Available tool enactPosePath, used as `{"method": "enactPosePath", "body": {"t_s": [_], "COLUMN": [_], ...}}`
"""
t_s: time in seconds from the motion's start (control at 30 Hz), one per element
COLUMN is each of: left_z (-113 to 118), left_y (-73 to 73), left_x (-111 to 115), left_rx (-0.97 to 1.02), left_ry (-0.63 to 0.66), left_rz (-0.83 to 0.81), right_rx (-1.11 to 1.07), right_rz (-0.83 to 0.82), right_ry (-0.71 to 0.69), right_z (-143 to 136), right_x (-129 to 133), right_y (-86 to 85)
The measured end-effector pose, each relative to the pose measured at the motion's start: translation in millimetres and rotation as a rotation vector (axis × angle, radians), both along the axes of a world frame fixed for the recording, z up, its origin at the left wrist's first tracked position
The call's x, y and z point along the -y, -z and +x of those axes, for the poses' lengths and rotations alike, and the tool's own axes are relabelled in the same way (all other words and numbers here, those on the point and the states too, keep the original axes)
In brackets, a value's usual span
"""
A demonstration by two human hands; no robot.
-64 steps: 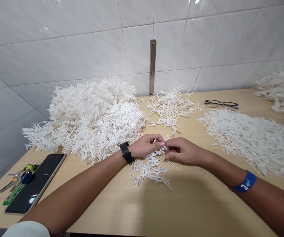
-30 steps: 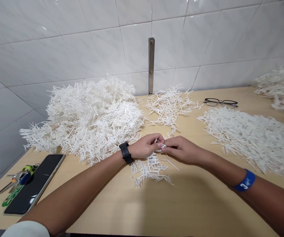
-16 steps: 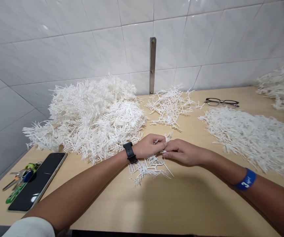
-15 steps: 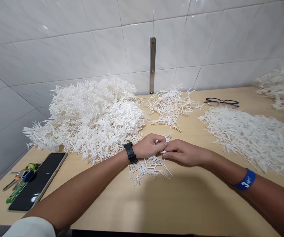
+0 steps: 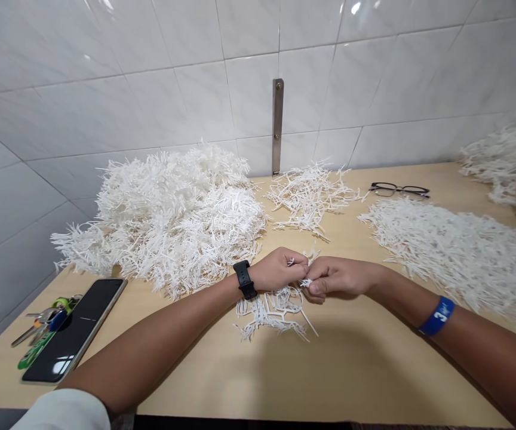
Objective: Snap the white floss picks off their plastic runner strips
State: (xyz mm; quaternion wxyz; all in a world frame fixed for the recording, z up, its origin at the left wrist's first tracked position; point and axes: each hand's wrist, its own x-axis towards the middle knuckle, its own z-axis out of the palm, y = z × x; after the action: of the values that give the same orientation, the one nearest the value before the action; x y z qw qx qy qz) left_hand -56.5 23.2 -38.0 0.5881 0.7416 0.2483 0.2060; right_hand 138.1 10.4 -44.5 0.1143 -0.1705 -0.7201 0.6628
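My left hand point(image 5: 280, 269), with a black watch on its wrist, is closed in a pinch on white branched plastic pieces. My right hand point(image 5: 345, 276) meets it fingertip to fingertip and is pinched too. Between the fingers pokes a small white branched plastic piece point(image 5: 305, 283); more white tips stick out behind the knuckles. Exactly which strands each hand grips is partly hidden. Below the hands, a small cluster of white branched pieces point(image 5: 271, 316) lies on the table, partly covered by the left wrist.
A tall heap of white branched strands point(image 5: 177, 215) stands left; a smaller tangle point(image 5: 309, 194) lies behind the hands. Short loose white pieces point(image 5: 455, 251) spread right, near eyeglasses point(image 5: 399, 190). Another pile point(image 5: 509, 158) sits far right. A phone point(image 5: 74, 331) and keys point(image 5: 45, 322) lie left.
Both hands have shifted slightly to the right, still together. More of a white piece now shows between the fingertips. The view has tilted up a little.
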Motion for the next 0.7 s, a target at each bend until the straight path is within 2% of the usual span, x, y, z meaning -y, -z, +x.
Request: {"method": "enactPosePath", "body": {"t_s": [0.13,0.2,0.27,0.43,0.5,0.6,0.7], "left_z": [-8,-12,-13,-9,-9,-10,-10], "left_y": [1.7,4.2,6.8,10.0,9.6,7.5,4.0], "left_x": [-8,-12,-15,-18,-19,-18,-16], "left_rx": [0.137,0.245,0.318,0.394,0.394,0.381,0.359], "left_ry": [-0.125,-0.176,-0.192,-0.218,-0.222,-0.24,-0.253], "left_rz": [-0.257,-0.39,-0.443,-0.488,-0.49,-0.499,-0.532], "right_rx": [-0.056,-0.076,-0.154,-0.632,-0.756,-0.818,-0.811], "right_rz": [-0.079,-0.08,-0.088,-0.153,-0.216,-0.309,-0.396], "right_ry": [-0.051,0.046,0.279,1.131,1.364,1.58,1.634], "right_z": [14,19,21,24,34,52,59], "right_x": [2,2,1,-14,-22,-31,-33], "right_y": [0.5,-1.0,-3.4,-10.9,-12.4,-11.4,-7.4]}}
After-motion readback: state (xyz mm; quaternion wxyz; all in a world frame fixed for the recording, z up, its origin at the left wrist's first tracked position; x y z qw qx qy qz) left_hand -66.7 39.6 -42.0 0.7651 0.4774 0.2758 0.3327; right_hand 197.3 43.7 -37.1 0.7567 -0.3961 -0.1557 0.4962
